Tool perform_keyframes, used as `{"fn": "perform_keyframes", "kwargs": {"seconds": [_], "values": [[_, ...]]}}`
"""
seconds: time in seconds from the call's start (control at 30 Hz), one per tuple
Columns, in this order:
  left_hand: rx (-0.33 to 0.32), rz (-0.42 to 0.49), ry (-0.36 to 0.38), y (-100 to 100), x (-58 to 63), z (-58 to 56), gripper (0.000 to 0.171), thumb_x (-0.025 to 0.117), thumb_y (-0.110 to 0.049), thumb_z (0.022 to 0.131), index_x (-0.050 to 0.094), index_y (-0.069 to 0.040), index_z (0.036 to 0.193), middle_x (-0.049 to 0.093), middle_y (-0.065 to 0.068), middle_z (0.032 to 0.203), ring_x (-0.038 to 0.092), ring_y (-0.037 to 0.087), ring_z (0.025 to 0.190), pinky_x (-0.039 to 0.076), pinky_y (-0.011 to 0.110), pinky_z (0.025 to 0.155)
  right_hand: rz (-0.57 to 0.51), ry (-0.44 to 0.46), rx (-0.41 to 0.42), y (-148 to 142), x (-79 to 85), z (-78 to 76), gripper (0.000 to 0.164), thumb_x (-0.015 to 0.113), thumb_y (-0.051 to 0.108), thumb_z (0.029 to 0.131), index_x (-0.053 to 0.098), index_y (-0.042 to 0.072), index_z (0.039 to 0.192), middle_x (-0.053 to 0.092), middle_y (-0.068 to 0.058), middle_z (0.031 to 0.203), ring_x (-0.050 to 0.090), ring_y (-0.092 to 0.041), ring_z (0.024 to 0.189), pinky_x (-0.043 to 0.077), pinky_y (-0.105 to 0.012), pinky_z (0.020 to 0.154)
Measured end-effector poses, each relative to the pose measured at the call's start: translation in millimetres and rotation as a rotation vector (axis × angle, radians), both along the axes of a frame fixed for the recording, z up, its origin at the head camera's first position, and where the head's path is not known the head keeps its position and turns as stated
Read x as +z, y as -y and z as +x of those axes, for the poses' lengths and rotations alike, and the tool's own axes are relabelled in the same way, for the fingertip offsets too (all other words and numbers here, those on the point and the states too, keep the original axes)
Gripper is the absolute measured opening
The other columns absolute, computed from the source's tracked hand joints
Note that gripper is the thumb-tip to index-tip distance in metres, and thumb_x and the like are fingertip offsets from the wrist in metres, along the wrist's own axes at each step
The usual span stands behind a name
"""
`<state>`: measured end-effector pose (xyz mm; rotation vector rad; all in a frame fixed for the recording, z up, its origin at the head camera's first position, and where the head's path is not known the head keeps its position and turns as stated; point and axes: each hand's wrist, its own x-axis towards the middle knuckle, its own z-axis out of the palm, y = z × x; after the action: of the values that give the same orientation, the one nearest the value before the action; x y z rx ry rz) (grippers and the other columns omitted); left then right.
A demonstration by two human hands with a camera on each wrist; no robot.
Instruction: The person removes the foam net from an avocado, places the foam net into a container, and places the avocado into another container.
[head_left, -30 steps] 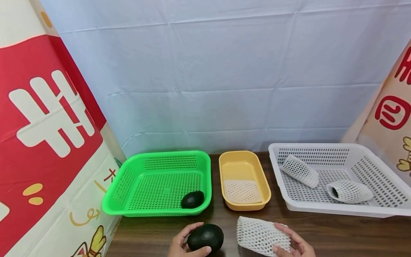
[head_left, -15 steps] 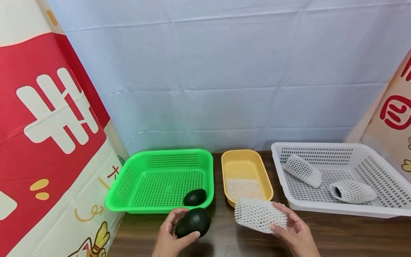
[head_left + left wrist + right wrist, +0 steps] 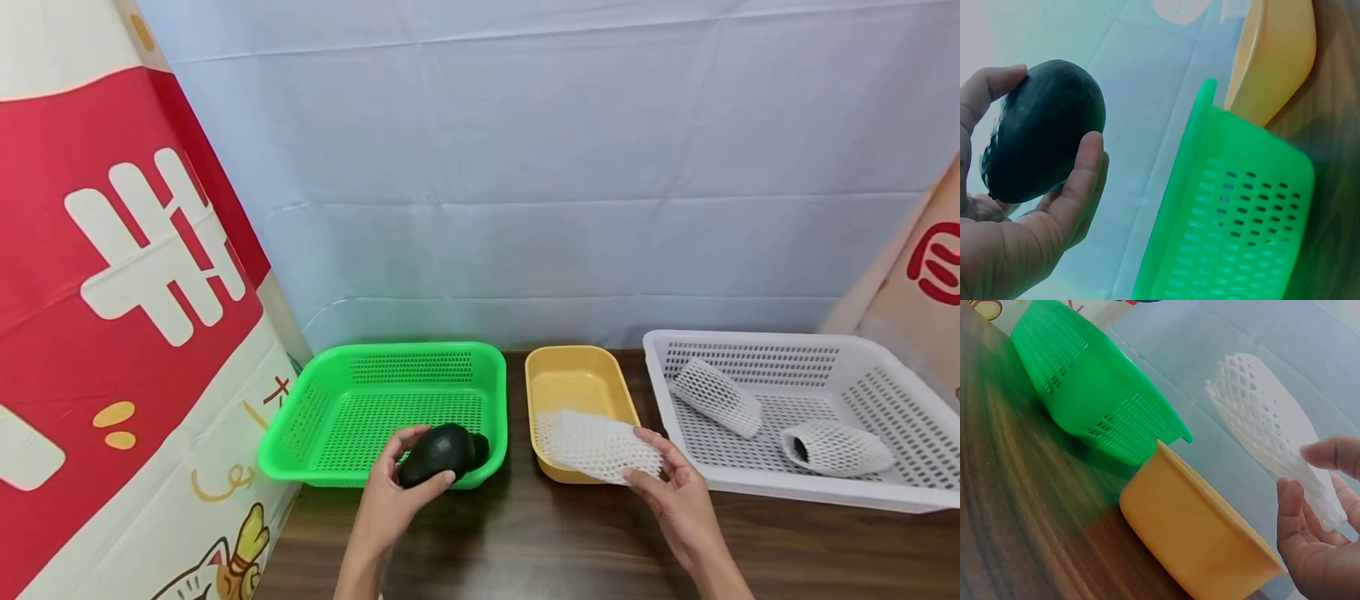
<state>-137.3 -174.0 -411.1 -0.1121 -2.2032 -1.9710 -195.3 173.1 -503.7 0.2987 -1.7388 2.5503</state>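
Note:
My left hand [image 3: 390,492] grips a dark green avocado [image 3: 438,454] between thumb and fingers, over the front right corner of the green basket [image 3: 405,347]. In the left wrist view the avocado [image 3: 1047,131] is raised above the basket's rim. Another avocado [image 3: 481,451] lies in that basket, partly hidden behind the held one. My right hand [image 3: 678,492] pinches a white foam net sleeve [image 3: 603,442] by its right end, over the front of the yellow tray [image 3: 577,379]. The right wrist view has the sleeve [image 3: 1266,412] hanging flat above the tray, its far end slightly parted.
More foam netting [image 3: 546,429] lies in the yellow tray, largely covered by the held sleeve. At right stands a white basket [image 3: 787,483] with two net-sleeved pieces, one [image 3: 716,396] left and one [image 3: 840,447] right, dark inside. Behind hangs a pale cloth [image 3: 480,167].
Both hands have moved away from the table's front, upward and farther in, the left carrying the avocado to the green basket, the right carrying the sleeve over the yellow tray. The head view has shifted slightly left.

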Motion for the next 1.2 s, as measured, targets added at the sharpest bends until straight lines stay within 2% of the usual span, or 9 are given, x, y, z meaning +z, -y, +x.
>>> {"fn": "perform_keyframes", "kwargs": {"seconds": [0.13,0.27,0.37,0.47,0.7,0.9,1.03,1.2], "values": [[-0.007,0.018,0.017,4,10.5,-3.5,0.056,0.077,-0.012,0.069,0.052,-0.019,0.119,0.047,0.009,0.112,0.054,0.028,0.091,0.048,0.04,0.068,-0.008,-0.021,0.028,-7,-23.9,-23.2,0.062,0.066,0.001,0.078,0.037,0.005,0.134,0.042,-0.015,0.124,0.05,-0.02,0.104,0.047,-0.03,0.078],[0.015,0.002,0.013,3,23.5,-2.9,0.057,0.076,-0.009,0.07,0.05,-0.014,0.12,0.048,0.009,0.112,0.054,0.029,0.091,0.047,0.04,0.069,0.006,0.002,0.017,-6,-34.3,-40.4,0.069,0.073,0.012,0.073,0.039,0.009,0.133,0.042,-0.017,0.123,0.05,-0.02,0.103,0.048,-0.03,0.075],[0.034,-0.016,0.011,5,27.6,-5.6,0.057,0.076,-0.008,0.069,0.049,-0.013,0.119,0.049,0.01,0.11,0.053,0.029,0.09,0.046,0.039,0.068,0.024,0.032,-0.005,-1,-39.8,-52.8,0.073,0.076,0.019,0.069,0.041,0.012,0.133,0.041,-0.017,0.123,0.05,-0.02,0.101,0.049,-0.028,0.072],[0.041,-0.024,0.012,10,24.1,-12.1,0.056,0.076,-0.009,0.069,0.049,-0.014,0.118,0.05,0.01,0.111,0.052,0.029,0.092,0.046,0.04,0.068,0.043,0.055,-0.03,4,-43.7,-64.7,0.076,0.078,0.024,0.065,0.042,0.015,0.132,0.04,-0.016,0.125,0.05,-0.02,0.1,0.049,-0.027,0.07],[0.079,-0.109,0.021,24,-0.4,-28.3,0.059,0.079,-0.019,0.067,0.047,-0.021,0.117,0.049,0.007,0.109,0.051,0.026,0.089,0.046,0.038,0.065,0.122,0.074,-0.129,13,-45.4,-87.4,0.071,0.079,0.024,0.062,0.048,0.018,0.126,0.044,-0.012,0.122,0.05,-0.023,0.1,0.05,-0.025,0.067],[0.088,-0.158,0.082,32,-8.1,-42.0,0.06,0.08,-0.022,0.066,0.046,-0.02,0.115,0.046,0.007,0.115,0.05,0.028,0.087,0.045,0.038,0.065,0.33,0.065,-0.258,16,-40.6,-102.8,0.058,0.07,0.013,0.065,0.052,0.023,0.12,0.048,-0.004,0.118,0.05,-0.02,0.095,0.049,-0.025,0.061],[0.085,-0.26,0.125,41,-9.5,-52.5,0.064,0.079,-0.025,0.066,0.044,-0.021,0.119,0.044,0.01,0.119,0.049,0.028,0.09,0.044,0.038,0.065,0.481,0.046,-0.329,17,-36.1,-111.6,0.056,0.065,0.007,0.065,0.053,0.028,0.116,0.048,0.004,0.117,0.049,-0.016,0.096,0.047,-0.029,0.067],[0.07,-0.434,0.149,50,-8.2,-64.4,0.065,0.08,-0.026,0.064,0.049,-0.018,0.121,0.048,0.008,0.114,0.051,0.025,0.089,0.045,0.035,0.063,0.594,0.035,-0.393,19,-36.6,-127.6,0.056,0.064,0.004,0.066,0.053,0.032,0.113,0.046,0.01,0.117,0.042,-0.014,0.106,0.037,-0.038,0.081]]}}
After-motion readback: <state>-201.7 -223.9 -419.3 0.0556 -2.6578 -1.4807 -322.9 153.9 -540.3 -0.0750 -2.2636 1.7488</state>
